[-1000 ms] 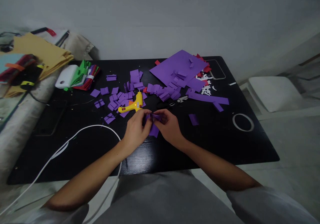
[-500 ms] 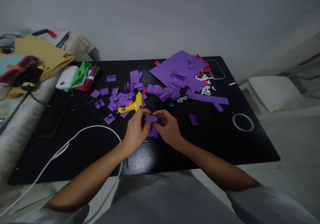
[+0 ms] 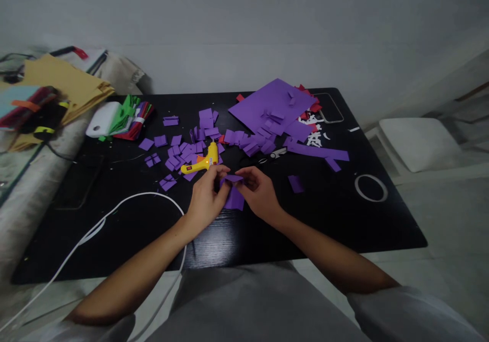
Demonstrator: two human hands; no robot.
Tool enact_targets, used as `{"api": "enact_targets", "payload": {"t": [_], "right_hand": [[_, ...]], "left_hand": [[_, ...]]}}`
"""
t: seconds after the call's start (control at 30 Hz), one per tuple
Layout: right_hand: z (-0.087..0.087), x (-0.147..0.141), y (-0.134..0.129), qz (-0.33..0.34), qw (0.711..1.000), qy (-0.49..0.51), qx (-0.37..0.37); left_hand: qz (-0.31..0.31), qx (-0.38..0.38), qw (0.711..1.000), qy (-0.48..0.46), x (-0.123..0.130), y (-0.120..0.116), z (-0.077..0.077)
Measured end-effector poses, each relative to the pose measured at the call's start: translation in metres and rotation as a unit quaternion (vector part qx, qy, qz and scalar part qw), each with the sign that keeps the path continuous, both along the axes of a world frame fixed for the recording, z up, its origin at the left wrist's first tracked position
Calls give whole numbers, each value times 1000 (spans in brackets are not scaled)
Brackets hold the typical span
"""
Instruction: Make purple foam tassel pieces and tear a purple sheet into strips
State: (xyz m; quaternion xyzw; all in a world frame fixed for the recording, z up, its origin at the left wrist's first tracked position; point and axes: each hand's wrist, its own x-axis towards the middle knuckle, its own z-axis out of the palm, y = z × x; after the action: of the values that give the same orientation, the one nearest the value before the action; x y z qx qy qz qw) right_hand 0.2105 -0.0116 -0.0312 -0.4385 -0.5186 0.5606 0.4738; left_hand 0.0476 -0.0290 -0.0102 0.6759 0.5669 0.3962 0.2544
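Observation:
A folded piece of purple paper [image 3: 234, 198] is held between my two hands over the front half of the black table. My left hand [image 3: 208, 192] pinches its left side, and my right hand [image 3: 262, 192] pinches its right side near the top. The upper edge bends over between my fingertips; part of it is hidden by them. Just beyond my left hand lies a yellow hot glue gun [image 3: 202, 162], with a small orange light on it. Many small folded purple paper pieces [image 3: 179, 153] are spread around the glue gun.
A large purple sheet [image 3: 263, 103] lies at the back right, near red and white scraps. Pliers [image 3: 273, 155] and a tape ring [image 3: 371, 188] are to the right. A white cable [image 3: 141, 194] loops across the left. Green and red bundles [image 3: 130, 118] lie back left.
The purple paper between my hands has been turned so that more of its lower face shows and its top edge looks bent. Both hands keep nearly the same place.

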Motion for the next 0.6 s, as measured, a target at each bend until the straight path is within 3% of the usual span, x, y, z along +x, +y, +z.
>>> {"api": "enact_targets", "payload": {"t": [0.2,0.47,0.6], "right_hand": [[9,6,3,12,999,-28,11],[22,11,6,33,999,31,-11],[25,12,9,63,991,96,-63]], "left_hand": [[1,-5,1000,-18,-3,0,6],[-33,-74,976,-202,-6,3,9],[-60,-106,956,-268,-12,9,14]]}}
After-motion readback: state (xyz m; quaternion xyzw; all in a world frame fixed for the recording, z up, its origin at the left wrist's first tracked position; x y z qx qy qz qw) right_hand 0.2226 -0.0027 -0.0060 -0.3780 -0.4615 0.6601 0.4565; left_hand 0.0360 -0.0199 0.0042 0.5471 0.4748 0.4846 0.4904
